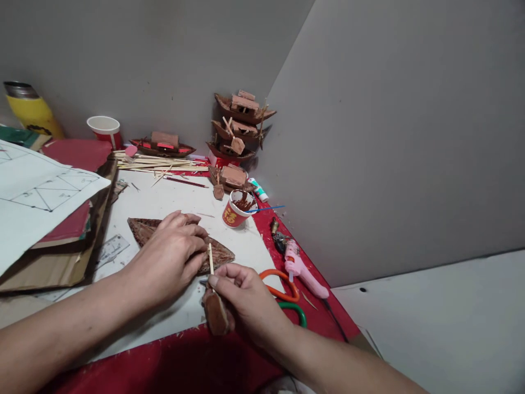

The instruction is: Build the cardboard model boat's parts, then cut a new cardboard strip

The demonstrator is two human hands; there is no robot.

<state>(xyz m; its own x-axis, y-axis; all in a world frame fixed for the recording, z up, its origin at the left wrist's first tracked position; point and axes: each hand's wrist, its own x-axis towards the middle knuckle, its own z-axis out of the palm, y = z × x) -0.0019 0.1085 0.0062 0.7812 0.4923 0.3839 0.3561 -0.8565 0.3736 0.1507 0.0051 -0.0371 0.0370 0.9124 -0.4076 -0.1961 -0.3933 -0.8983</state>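
Observation:
A brown model boat hull (143, 229) lies on the white sheet, partly covered by my left hand (178, 251). The fingers of that hand are bent over the hull and hold it; their tips are hidden. My right hand (240, 293) pinches a small paddle, its pale stick (211, 260) pointing up to the hull's near side. The brown blade (216, 314) of the paddle hangs below the fingers, towards me. A dark tip, perhaps of scissors, shows beside the right thumb. Orange-and-green-handled scissors (296, 295) lie right of this hand.
Several finished model boats (245, 106) are stacked at the back, with another boat (163, 143) beside wooden sticks (164, 162). A paint cup (235, 213) holds brown paint and a blue stick. A pink glue gun (305, 271) lies right. Papers and cardboard (49, 268) fill the left.

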